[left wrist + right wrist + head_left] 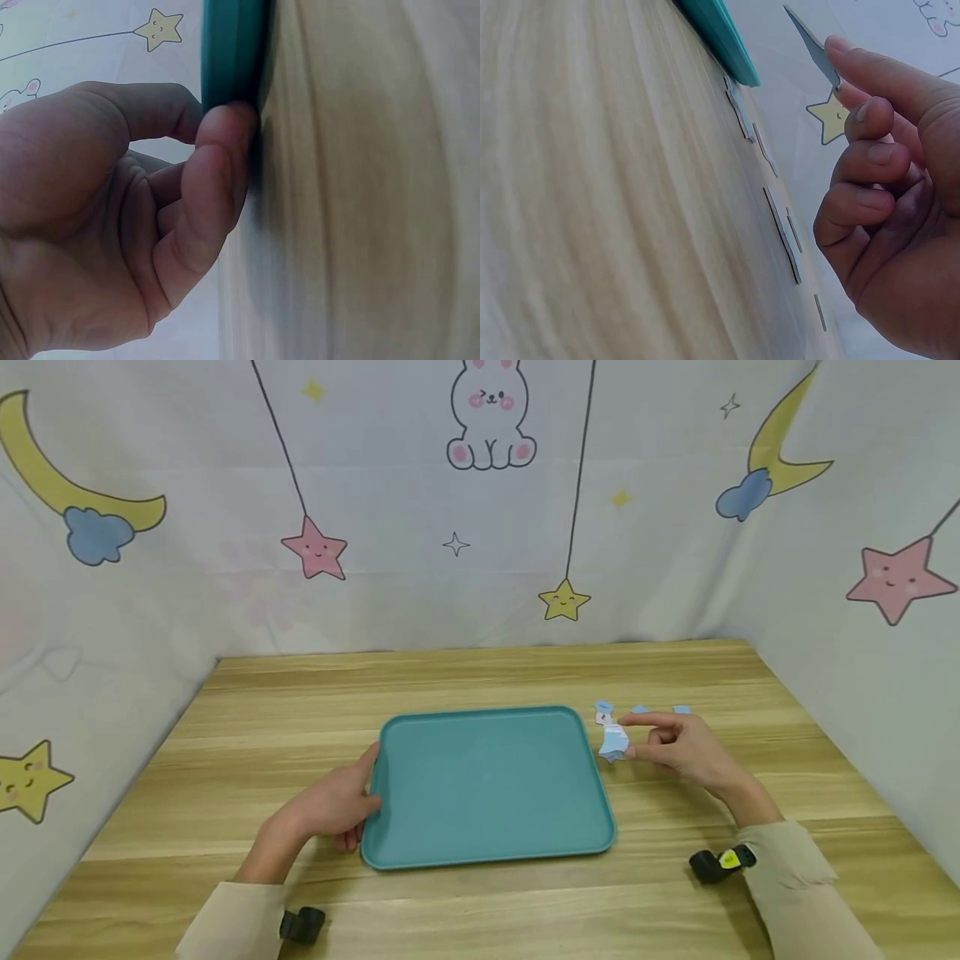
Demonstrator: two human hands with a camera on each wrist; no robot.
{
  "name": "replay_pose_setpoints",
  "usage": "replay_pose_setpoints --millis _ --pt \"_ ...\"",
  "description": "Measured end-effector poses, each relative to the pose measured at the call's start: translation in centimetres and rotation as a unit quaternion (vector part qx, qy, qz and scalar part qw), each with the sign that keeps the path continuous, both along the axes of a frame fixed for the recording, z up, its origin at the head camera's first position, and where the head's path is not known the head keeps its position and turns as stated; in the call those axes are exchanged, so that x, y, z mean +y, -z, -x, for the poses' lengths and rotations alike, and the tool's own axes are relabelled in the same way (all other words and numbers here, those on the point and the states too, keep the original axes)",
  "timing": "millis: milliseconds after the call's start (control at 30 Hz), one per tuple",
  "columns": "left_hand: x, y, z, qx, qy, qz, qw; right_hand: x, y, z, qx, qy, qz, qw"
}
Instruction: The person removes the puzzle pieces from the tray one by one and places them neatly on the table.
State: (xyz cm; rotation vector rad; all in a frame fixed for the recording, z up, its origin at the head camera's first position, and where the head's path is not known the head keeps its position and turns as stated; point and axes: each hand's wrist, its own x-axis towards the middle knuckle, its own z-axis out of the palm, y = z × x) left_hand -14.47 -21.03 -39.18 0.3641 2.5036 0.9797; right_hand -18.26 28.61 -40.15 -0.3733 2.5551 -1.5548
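Observation:
A teal rectangular tray [491,856] lies on the wooden table. My left hand [341,797] holds its left edge, thumb at the rim and fingers against the edge in the left wrist view. Right of the tray, my right hand [690,752] pinches a flat pale-blue puzzle piece [814,49] between thumb and index finger. The right wrist view shows this piece raised off the table, with the other fingers curled. Several thin flat pieces lie beyond and beside that hand, among them a blue one [681,709] and another blue one [639,709].
The wooden table [465,914] meets a white cloth backdrop [405,602] printed with stars, moons and a rabbit, at the back and on both sides. Each sleeve cuff carries a black wrist camera, one on the left [303,926] and one on the right [708,866].

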Motion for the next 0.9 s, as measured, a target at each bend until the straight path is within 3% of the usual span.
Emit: replay_pose_setpoints --millis 900 --pt "0.1 0.0 -0.1 0.002 -0.002 -0.001 1.0000 2.9 -0.1 -0.4 0.007 0.033 0.001 0.9994"
